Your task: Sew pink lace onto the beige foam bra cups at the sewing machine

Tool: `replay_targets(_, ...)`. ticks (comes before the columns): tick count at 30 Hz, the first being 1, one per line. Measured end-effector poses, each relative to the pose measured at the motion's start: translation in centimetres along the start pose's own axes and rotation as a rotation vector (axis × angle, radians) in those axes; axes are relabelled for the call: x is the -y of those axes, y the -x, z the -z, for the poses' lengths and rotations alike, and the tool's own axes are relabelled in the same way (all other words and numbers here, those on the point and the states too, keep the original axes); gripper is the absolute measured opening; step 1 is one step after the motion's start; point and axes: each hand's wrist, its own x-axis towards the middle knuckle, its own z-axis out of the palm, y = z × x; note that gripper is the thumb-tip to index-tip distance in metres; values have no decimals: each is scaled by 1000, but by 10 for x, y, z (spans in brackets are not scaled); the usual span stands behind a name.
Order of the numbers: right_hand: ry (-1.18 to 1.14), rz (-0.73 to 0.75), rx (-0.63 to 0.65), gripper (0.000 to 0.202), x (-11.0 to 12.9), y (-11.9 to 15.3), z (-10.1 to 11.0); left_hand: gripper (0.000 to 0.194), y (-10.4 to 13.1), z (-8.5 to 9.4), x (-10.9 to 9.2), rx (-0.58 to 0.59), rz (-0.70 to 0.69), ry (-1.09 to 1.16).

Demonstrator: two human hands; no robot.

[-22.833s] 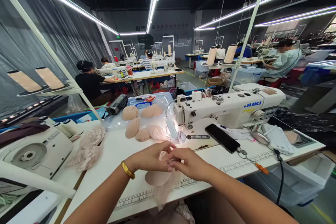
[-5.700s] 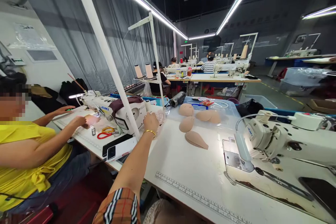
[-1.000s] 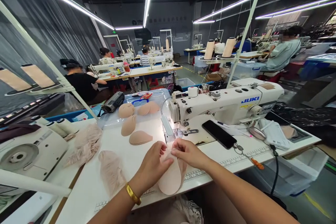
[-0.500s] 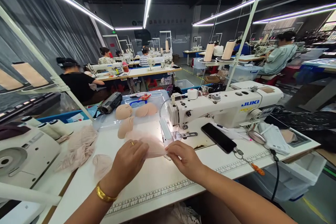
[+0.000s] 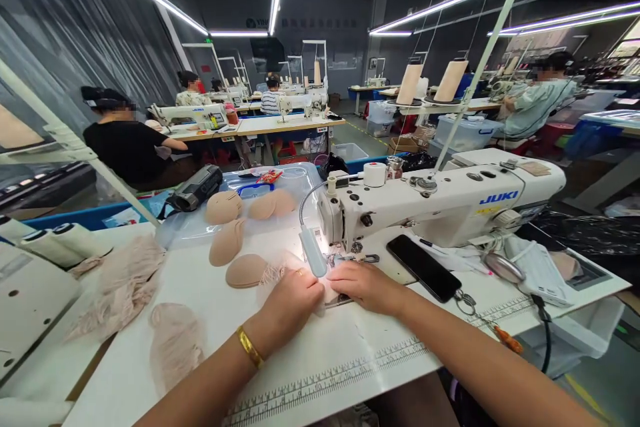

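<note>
Sheer pale-pink fabric (image 5: pixel 270 278) lies bunched under the sewing machine's (image 5: pixel 445 197) needle end, partly hidden by my hands. My left hand (image 5: pixel 295 299) is closed on its near left part, knuckles up. Close beside it, my right hand (image 5: pixel 364 285) pinches the fabric's right side near the presser foot, fingertips down at the machine bed. A small lamp (image 5: pixel 313 252) on a bent neck lights the spot between them. Just left of the fabric sits a beige moulded cup (image 5: pixel 246 271), with another cup (image 5: pixel 226 242) and several more behind it.
A black phone (image 5: pixel 424 268) with a keyring lies right of my right hand. More pink fabric (image 5: pixel 176 340) rests on the left of the table (image 5: pixel 350 355). A ruler strip (image 5: pixel 320 383) runs along the front edge. Thread cones (image 5: pixel 410 85) stand behind, and co-workers sit farther back.
Both hands have brought the fabric down and in to the needle area, closer together. The fabric was stretched between them before. A beige cup behind it now shows. The camera view has shifted.
</note>
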Motion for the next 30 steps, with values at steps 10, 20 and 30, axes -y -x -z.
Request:
replay_targets(10,42,-106,51,25,5,4,10,26,2,-11,-7,-104,47,82)
replay_targets(20,-39,-151,80,31,6,3,11,24,-2,-8,-9,-143,48,73)
replay_targets(30,-8,-208,81,28,2,7,4,28,-18,-7,1,-171,-65,145)
